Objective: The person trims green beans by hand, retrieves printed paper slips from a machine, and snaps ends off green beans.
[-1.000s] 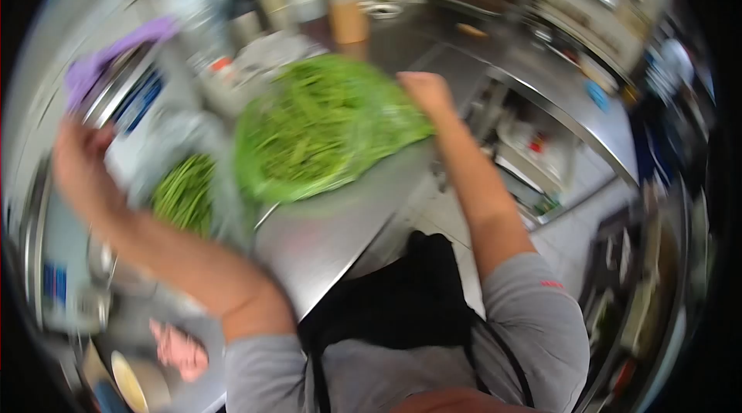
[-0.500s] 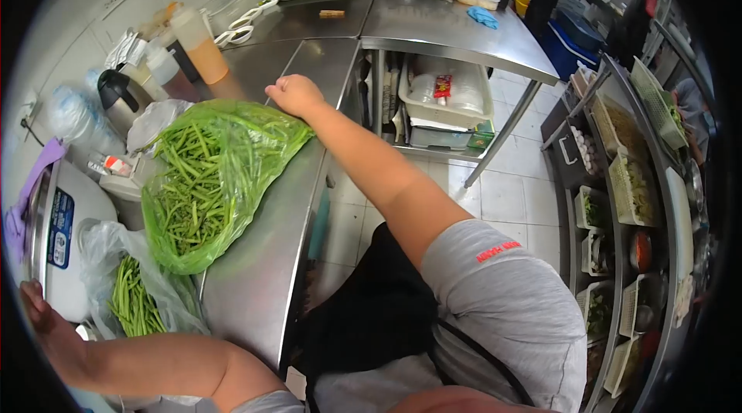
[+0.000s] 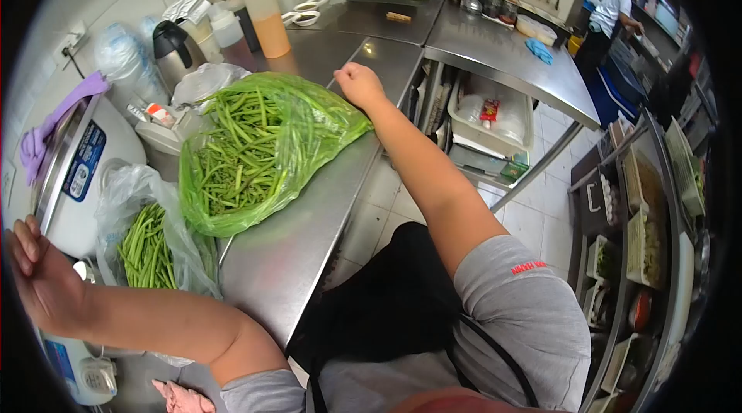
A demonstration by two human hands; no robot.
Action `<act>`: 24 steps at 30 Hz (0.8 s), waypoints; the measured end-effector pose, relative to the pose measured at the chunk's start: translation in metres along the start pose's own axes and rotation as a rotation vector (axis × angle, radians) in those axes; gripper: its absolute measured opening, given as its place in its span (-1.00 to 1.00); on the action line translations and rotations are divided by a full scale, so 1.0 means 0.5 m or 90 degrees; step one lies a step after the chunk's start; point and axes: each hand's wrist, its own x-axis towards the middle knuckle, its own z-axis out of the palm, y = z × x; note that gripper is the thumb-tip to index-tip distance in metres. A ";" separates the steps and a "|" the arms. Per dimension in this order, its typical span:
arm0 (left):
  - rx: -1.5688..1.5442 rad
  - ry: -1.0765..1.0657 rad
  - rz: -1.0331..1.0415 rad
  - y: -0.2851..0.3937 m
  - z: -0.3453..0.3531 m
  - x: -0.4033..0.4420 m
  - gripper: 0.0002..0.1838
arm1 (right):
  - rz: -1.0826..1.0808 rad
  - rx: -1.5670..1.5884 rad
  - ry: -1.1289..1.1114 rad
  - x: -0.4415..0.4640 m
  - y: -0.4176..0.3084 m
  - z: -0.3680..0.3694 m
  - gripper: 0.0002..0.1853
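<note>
A green plastic bag [image 3: 328, 115], wide open and full of cut green beans [image 3: 243, 142], lies on the steel counter [image 3: 286, 258]. My right hand [image 3: 359, 84] is closed in a fist at the bag's far right corner; what it holds, if anything, is hidden. Left of the green bag, a clear bag [image 3: 124, 189] contains long green stalks [image 3: 145, 251]. At the far left edge my left hand [image 3: 42, 278] is raised with its fingers apart and nothing in it, beside a large white container [image 3: 100, 181] with a metal lid.
Bottles [image 3: 265, 19], a thermos [image 3: 176, 50] and a white box [image 3: 170, 131] line the wall. A purple cloth [image 3: 58, 123] drapes over the container's lid. Beyond are a steel table [image 3: 502, 57] and a blue cloth [image 3: 539, 50]. Shelves [image 3: 641, 243] stand right; a person [image 3: 613, 15] is behind.
The view has swung and steadied from blur. Compared with half a second ago, the counter and bags appear farther right. My right hand stays by the green bag and my left hand stays raised.
</note>
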 end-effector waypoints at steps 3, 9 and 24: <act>0.004 -0.032 0.033 -0.013 0.030 -0.010 -0.79 | 0.024 0.073 0.033 0.011 0.018 0.014 -0.81; 0.014 -0.104 0.020 -0.010 0.049 -0.016 -0.78 | 0.024 0.015 -0.014 0.005 0.003 0.003 -0.84; 0.117 -0.067 0.114 -0.036 0.141 -0.034 -0.79 | -0.105 0.085 0.006 0.032 0.055 0.028 -0.84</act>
